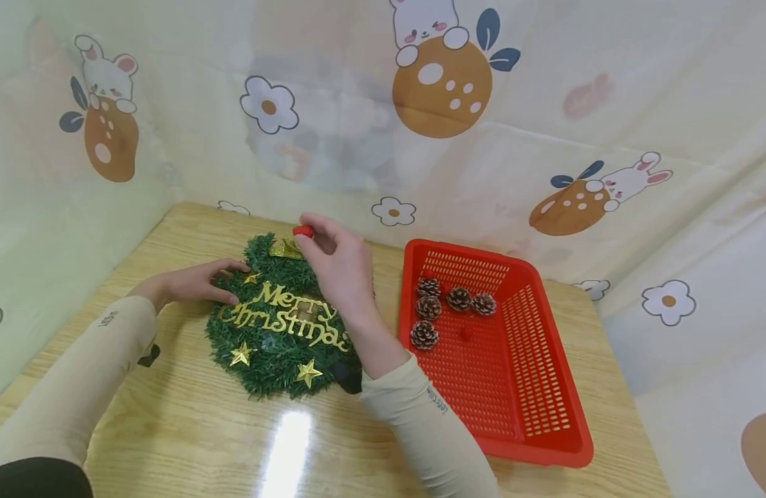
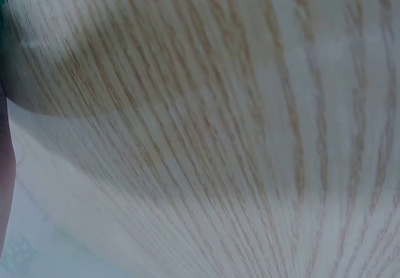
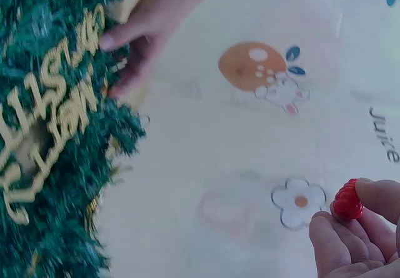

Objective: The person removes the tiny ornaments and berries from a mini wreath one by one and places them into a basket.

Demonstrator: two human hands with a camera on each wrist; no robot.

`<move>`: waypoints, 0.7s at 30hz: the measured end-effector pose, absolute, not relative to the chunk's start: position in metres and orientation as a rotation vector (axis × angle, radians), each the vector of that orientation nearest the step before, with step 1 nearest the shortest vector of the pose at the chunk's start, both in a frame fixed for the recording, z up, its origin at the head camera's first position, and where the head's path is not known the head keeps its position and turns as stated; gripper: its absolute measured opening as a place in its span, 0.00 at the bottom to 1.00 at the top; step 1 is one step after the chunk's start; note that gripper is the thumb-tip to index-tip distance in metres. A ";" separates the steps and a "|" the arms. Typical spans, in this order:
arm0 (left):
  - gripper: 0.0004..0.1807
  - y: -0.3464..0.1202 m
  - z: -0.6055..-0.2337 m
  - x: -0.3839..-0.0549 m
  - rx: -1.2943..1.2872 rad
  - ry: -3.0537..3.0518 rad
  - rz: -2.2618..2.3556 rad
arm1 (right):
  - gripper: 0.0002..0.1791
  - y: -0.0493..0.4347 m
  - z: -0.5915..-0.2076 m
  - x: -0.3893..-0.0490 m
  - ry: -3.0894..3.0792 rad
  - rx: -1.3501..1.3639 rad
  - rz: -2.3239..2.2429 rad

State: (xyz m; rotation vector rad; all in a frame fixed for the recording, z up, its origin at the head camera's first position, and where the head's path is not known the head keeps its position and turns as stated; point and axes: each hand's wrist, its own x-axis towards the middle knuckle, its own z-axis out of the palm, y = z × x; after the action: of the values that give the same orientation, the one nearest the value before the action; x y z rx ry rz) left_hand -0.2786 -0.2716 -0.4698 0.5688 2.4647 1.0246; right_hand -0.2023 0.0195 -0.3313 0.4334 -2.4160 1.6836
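Observation:
A green tinsel wreath (image 1: 263, 384) lies on the table, with gold "Merry Christmas" lettering (image 1: 290, 317), gold stars (image 1: 308, 373) and a glittery gold ribbon piece (image 1: 285, 249) at its top. My right hand (image 1: 341, 266) pinches a small red, ridged, berry-like ornament (image 3: 347, 200) between thumb and fingertips, raised over the wreath's top. My left hand (image 1: 199, 280) rests at the wreath's left edge, thumb and fingers apart and touching the greenery. In the left wrist view, mostly tabletop (image 2: 206, 115) shows and the hand's work is out of sight.
A red plastic basket (image 1: 547, 360) stands right of the wreath. Inside lie several pine cones (image 1: 424, 335) and a small red piece (image 1: 466, 335). A patterned curtain (image 1: 333, 166) hangs behind and along both sides of the wooden table (image 1: 190, 422).

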 end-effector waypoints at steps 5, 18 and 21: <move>0.40 -0.272 -0.471 -0.280 0.574 2.450 1.037 | 0.18 0.040 -0.323 -0.210 -2.340 0.408 1.680; 0.39 -0.273 -0.470 -0.280 0.583 2.438 1.043 | 0.19 0.102 -0.307 -0.236 -2.116 0.163 1.908; 0.39 -0.272 -0.469 -0.279 0.595 2.441 1.038 | 0.19 0.116 -0.305 -0.243 -2.096 0.091 1.933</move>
State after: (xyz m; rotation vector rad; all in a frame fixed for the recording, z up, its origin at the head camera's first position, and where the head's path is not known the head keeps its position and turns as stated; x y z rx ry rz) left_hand -0.2794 -0.2716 -0.4692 0.5954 2.4405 1.0376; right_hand -0.2430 0.1160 -0.3045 0.0906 -2.0957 1.9329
